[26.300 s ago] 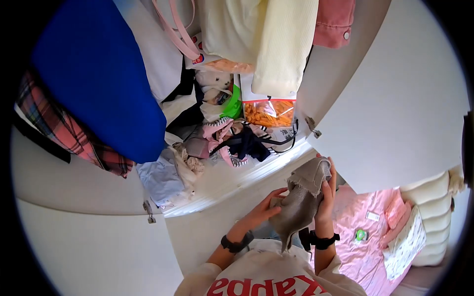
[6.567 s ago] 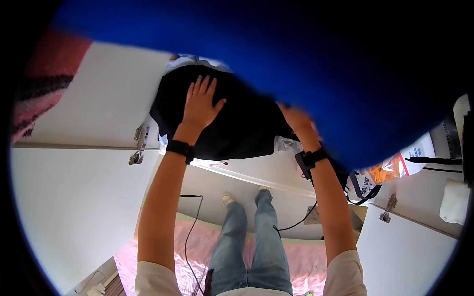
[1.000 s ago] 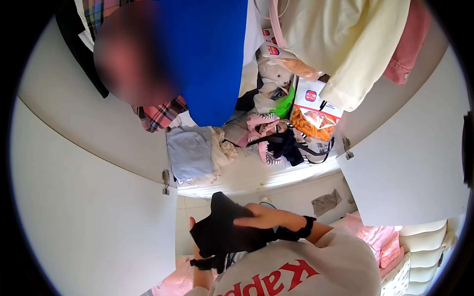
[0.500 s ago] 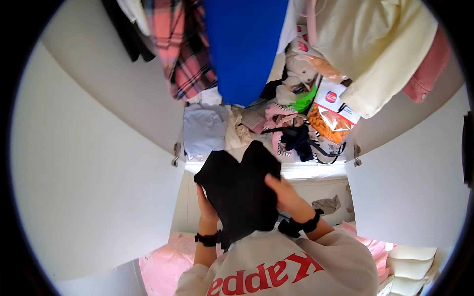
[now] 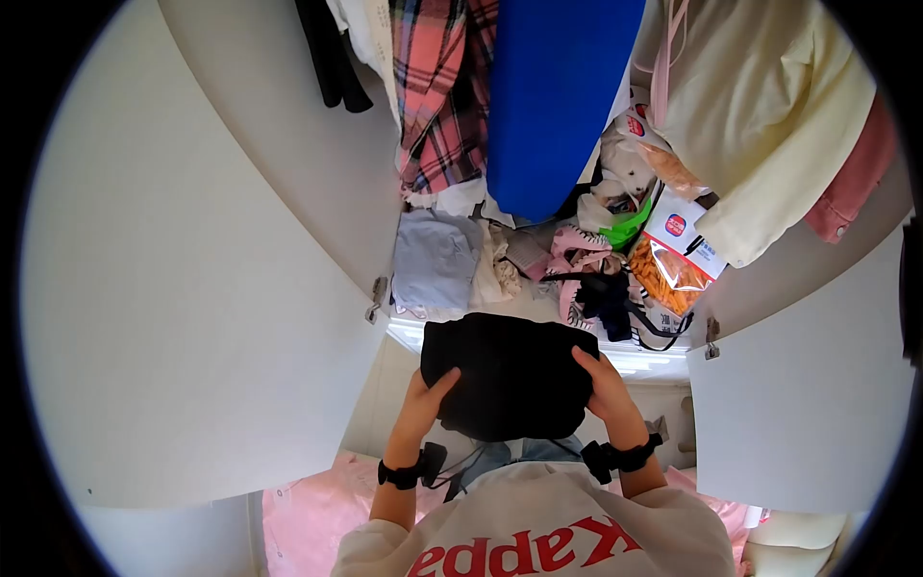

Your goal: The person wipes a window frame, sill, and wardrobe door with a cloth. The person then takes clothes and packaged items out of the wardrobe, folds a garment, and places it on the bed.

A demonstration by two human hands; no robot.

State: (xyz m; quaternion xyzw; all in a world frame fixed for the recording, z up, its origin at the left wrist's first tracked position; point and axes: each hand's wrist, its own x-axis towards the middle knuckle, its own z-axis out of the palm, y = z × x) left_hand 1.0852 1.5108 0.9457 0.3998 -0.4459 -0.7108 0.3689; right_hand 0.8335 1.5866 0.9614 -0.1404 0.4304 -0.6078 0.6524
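A black cloth garment (image 5: 510, 377), folded into a compact bundle, is held up in front of my chest; its exact kind cannot be made out. My left hand (image 5: 423, 392) grips its left side, thumb on top and fingers underneath. Around the right side closes my right hand (image 5: 604, 383), thumb also on top. Just beyond the bundle is the wardrobe shelf (image 5: 538, 306). On it lie a folded light blue garment (image 5: 435, 260) and a cream cloth (image 5: 492, 269) beside it.
Hanging above are a plaid shirt (image 5: 437, 106), a blue garment (image 5: 558, 106) and a cream garment (image 5: 769, 115). A snack bag (image 5: 678, 250), a pink striped item (image 5: 577, 255) and dark straps crowd the shelf's right. Open doors (image 5: 192, 337) flank me.
The black garment has gone from a longer, two-peaked shape to a compact folded bundle. Both hands now hold its sides, and the view has shifted left.
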